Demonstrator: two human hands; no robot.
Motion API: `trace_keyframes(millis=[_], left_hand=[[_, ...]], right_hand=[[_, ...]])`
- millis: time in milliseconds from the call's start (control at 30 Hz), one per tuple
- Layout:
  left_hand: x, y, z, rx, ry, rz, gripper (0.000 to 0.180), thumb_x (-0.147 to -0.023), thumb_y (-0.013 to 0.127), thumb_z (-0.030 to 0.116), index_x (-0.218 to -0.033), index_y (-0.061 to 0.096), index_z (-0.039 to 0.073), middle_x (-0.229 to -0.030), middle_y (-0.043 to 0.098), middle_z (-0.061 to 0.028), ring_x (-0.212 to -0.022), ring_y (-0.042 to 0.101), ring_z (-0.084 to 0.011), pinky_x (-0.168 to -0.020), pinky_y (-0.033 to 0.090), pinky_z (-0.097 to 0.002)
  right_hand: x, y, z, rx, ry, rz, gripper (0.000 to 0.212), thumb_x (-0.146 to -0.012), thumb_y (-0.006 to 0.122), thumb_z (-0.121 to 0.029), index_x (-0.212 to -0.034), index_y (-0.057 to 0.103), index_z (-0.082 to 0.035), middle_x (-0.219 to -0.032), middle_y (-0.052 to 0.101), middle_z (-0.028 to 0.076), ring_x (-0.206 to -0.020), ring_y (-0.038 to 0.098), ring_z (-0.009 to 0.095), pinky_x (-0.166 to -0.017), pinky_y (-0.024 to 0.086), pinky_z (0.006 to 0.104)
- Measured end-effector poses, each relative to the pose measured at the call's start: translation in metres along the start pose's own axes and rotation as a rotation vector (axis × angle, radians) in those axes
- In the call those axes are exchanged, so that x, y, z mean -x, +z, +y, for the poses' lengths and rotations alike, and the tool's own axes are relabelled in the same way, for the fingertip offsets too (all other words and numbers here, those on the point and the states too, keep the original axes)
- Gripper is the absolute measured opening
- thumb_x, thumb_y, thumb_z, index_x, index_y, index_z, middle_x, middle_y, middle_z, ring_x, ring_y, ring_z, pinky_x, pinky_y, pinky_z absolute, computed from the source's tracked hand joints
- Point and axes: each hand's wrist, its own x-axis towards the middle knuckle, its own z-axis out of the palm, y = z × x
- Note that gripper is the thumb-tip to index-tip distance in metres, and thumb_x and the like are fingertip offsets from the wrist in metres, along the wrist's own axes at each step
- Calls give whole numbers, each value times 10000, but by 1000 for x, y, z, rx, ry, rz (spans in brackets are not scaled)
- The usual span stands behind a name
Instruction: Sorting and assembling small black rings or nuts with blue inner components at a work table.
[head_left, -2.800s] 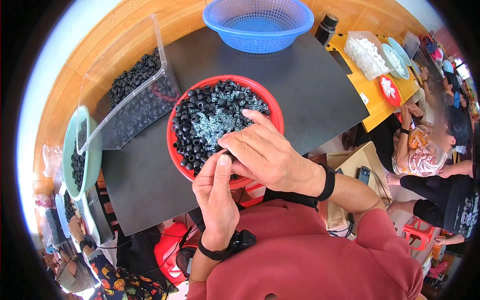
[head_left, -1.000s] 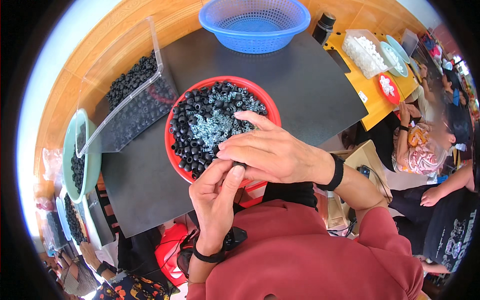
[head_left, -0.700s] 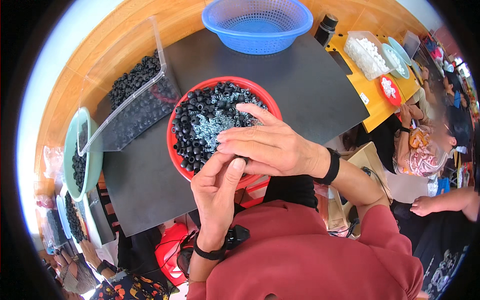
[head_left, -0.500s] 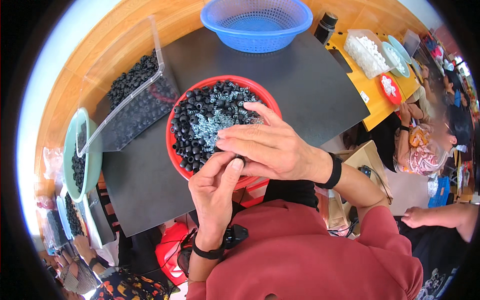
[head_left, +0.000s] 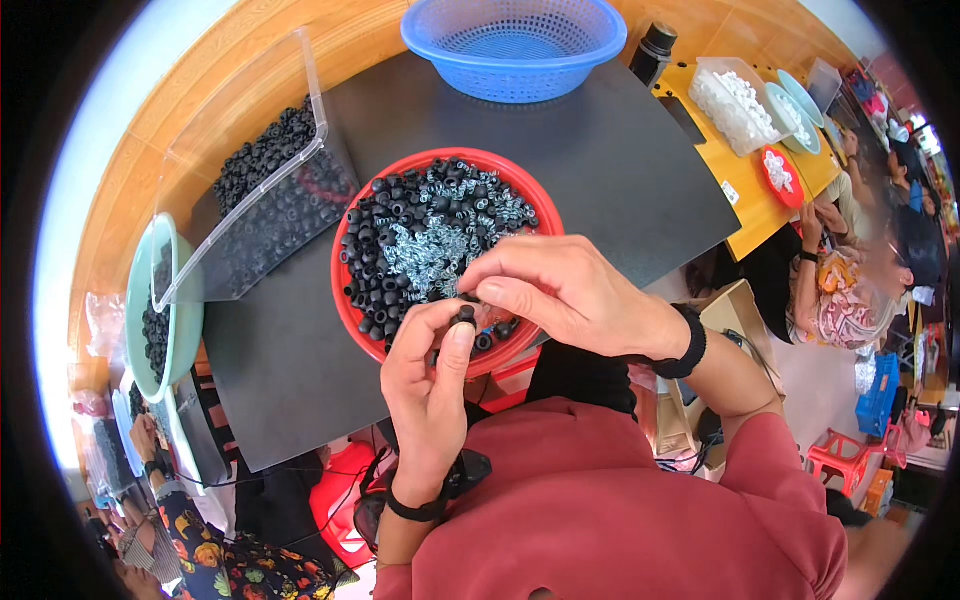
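Over the near rim of a red basin [head_left: 347,305], both my hands work close together. My left hand [head_left: 428,375] pinches a small black hollow plastic part [head_left: 464,316] upright between thumb and forefinger. Just above it, the thumb and forefinger of my right hand [head_left: 575,298] are closed, their tips almost touching the part; what they hold, if anything, is too small to make out. In the basin, many black hollow plastic parts [head_left: 375,235] surround a heap of small metal coil springs [head_left: 425,255].
The basin stands on a dark table [head_left: 640,180]. A clear bin [head_left: 245,250] of black parts lies tilted at left, beside a green basin [head_left: 190,330]. A blue basket [head_left: 510,75] stands at the far edge. Co-workers sit on both sides; a yellow table [head_left: 755,215] holds white parts.
My right hand has drawn back slightly, its spread fingers now bent into a pinch, uncovering springs and the part in my left hand. At right, a co-worker's arm has moved, exposing a red stool.
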Motion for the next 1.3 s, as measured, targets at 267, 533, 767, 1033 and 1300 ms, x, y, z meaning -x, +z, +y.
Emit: trace_keyframes(millis=[267, 533, 767, 1033, 1300], left_hand=[[0, 8, 1, -694, 478, 207, 183, -871, 637, 10, -1052, 634, -19, -979, 634, -140, -823, 637, -263, -672, 503, -326], [2, 9, 7, 32, -99, 163, 143, -913, 594, 16, -1043, 640, -20, -834, 638, -51, -718, 598, -103, -657, 468, -236], [-1, 6, 1, -699, 433, 210, 192, -844, 673, 10, -1034, 653, 4, -895, 678, -92, -738, 655, -172, -640, 509, -291], [-1, 7, 2, -221, 65, 154, 154, -918, 623, 38, -1054, 644, -31, -864, 655, -40, -754, 611, -96, -675, 498, -252], [-2, 2, -3, 442, -154, 68, 231, -954, 584, 55, -1159, 611, -49, -1032, 664, -80, -933, 614, -108, -861, 482, -249]], right_hand=[[-11, 13, -8, 247, -25, -28, 329, -956, 554, -243, -738, 557, 4, -657, 563, 185, -591, 564, 379, -562, 443, 429], [-4, 18, -5, 206, -142, 36, 183, -941, 585, -127, -832, 532, 10, -697, 525, 149, -629, 537, 368, -556, 415, 422], [-5, 15, -6, 175, -75, -18, 192, -950, 571, -150, -838, 544, 4, -710, 540, 164, -636, 540, 372, -554, 413, 422], [-6, 7, -5, 281, -21, -30, 194, -930, 579, -222, -870, 587, -38, -741, 617, 131, -681, 606, 332, -622, 433, 417], [0, 28, 3, 684, -465, 278, 435, -746, 743, -252, -1112, 632, -46, -938, 607, 42, -870, 582, 186, -779, 398, 368]])
